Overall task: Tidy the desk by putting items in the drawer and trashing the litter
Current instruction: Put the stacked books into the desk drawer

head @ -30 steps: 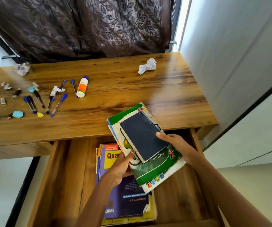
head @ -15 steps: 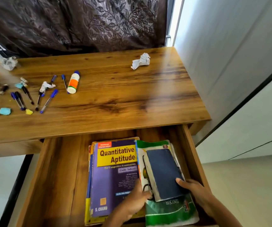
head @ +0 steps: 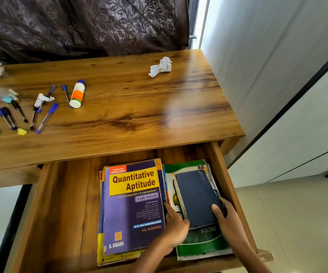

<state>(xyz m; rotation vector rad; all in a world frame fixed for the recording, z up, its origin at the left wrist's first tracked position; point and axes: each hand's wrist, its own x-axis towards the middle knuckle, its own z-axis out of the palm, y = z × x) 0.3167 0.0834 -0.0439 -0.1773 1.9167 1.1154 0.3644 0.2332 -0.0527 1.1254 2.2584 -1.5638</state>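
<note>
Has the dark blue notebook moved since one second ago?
Yes. The dark blue notebook was above the desk's front edge; now it lies low in the drawer, on the green book, by the right wall.

Three books (head: 133, 205), one glue bottle (head: 77, 94)

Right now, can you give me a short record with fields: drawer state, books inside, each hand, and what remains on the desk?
drawer: wooden drawer, pulled open
inside: purple and yellow book; beside it dark blue notebook on green magazine
left hand: rests at the notebook's left edge
right hand: thumb on the notebook
desk: pens, white glue bottle, crumpled white paper
</note>
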